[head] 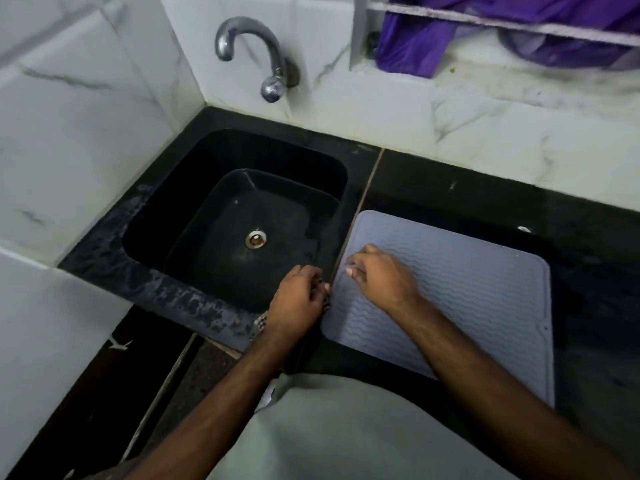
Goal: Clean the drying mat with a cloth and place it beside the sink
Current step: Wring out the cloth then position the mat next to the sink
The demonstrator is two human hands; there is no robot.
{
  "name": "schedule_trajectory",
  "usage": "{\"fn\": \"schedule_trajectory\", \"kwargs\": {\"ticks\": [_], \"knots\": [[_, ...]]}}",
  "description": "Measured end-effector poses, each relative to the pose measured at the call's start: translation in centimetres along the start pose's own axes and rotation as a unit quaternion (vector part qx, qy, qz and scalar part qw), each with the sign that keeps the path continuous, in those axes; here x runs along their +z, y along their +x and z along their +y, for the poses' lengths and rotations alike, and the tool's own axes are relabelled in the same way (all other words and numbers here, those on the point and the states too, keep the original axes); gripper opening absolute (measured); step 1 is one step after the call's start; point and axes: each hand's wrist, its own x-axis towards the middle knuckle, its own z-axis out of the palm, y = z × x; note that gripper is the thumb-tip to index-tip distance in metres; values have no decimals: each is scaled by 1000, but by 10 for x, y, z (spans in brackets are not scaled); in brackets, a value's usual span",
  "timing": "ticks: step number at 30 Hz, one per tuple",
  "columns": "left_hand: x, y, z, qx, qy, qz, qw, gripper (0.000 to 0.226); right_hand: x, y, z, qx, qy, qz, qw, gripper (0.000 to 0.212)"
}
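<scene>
Head view shows a black stone counter (pixel 450 188) with a black sink (pixel 239 216) let into it, drain (pixel 256 239) at centre. A chrome tap (pixel 256 53) projects from the marble-look tiled wall (pixel 86 116) at twelve o'clock of the sink.

The drying mat (pixel 467 292), pale grey-blue with wavy ridges, lies flat on the counter at three o'clock of the sink, its left edge just beside the counter seam that borders the sink surround. Judged from this position, the placing step looks nearly or fully met; whether wiping is finished cannot be told.

The right hand (pixel 377 278) rests on the mat near its left edge, fingers bent with the tips down on the ridges; it appears to press or steady the mat rather than hold anything. The left hand (pixel 298 299) sits at nine o'clock of the mat's edge, fingers curled around a dark patterned cloth (pixel 260 323), most of it hidden beneath the hand and wrist. Probable reason: the cloth is kept clear while the other hand settles the mat.

At one o'clock, purple fabric (pixel 450 32) hangs behind a white barred frame (pixel 502 22).

No brand, label or legible writing is seen on the mat, tap or sink.
</scene>
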Motion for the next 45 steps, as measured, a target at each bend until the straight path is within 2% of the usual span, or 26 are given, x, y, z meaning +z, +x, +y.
{"fn": "schedule_trajectory", "kwargs": {"ticks": [6, 7, 10, 12, 15, 17, 20, 23, 27, 29, 32, 37, 39, 42, 45], "knots": [[32, 54, 49, 23, -24, -37, 999, 42, -45, -23, 93, 110, 13, 54, 992, 19], [38, 65, 56, 33, -4, -45, 998, 47, -52, -25, 109, 125, 15, 66, 990, 19], [59, 101, 74, 102, 150, -57, 982, 57, -72, -30, 154, 173, 10, 84, 981, 18], [71, 125, 85, 124, 199, -78, 969, 60, -81, -30, 181, 192, -7, 83, 978, 18], [80, 154, 89, 90, 223, -95, 966, 59, -88, -27, 217, 207, -67, 76, 973, 32], [82, 163, 87, 53, 231, -87, 968, 54, -90, -28, 238, 226, -67, 57, 970, 40], [82, 168, 86, 26, 215, -62, 974, 46, -92, -28, 256, 223, -49, 57, 972, 28], [75, 172, 89, 23, 188, -52, 980, 27, -102, -28, 260, 194, -69, 63, 977, 14], [57, 179, 97, 96, 107, -10, 990, 6, -122, -33, 256, 190, -56, 155, 968, 13], [47, 187, 105, 118, 34, 4, 992, 10, -135, -36, 256, 189, -42, 187, 963, 17], [39, 198, 108, 82, -41, -19, 996, 11, -147, -36, 257, 191, 3, 192, 963, 14], [49, 234, 130, 40, -165, 65, 983, 7, -164, -16, 267, 216, 26, 283, 934, 7], [56, 251, 140, 32, -150, 70, 986, 5, -170, -2, 274, 207, 23, 277, 938, 7], [67, 270, 137, 17, -120, 65, 991, 13, -168, 10, 283, 213, 17, 221, 951, 12], [74, 288, 128, -5, -148, 63, 987, 9, -160, 18, 297, 218, -5, 263, 940, 11]]}}
